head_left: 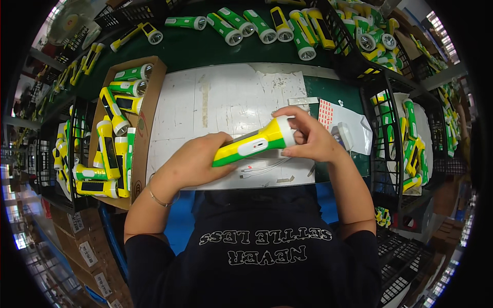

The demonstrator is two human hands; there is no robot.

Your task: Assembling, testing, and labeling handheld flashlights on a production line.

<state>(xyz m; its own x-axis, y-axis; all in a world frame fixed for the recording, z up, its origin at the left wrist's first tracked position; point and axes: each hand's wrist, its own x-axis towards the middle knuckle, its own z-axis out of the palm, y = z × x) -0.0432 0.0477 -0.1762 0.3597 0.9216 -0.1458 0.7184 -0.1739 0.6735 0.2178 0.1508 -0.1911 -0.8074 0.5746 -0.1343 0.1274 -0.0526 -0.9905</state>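
Note:
A yellow and green flashlight (254,142) with a white head lies between both of my hands, held slantwise above the white work surface. My left hand (197,158) wraps round its tail end, and a thin bangle sits on that wrist. At the white head, my right hand (310,137) grips the rim with thumb and fingers. A white oval panel with a small port and a red dot faces up toward me on the body. Part of the lens is hidden by my right fingers. A white cable (264,168) lies on the surface just below the flashlight.
An open cardboard box (157,77) of flashlights stands at my left, with a black crate beyond it. Another black crate (386,169) of flashlights is at my right. More flashlights (224,28) line the green table's far side. A red-marked sheet (326,114) and white adapter (344,134) lie right.

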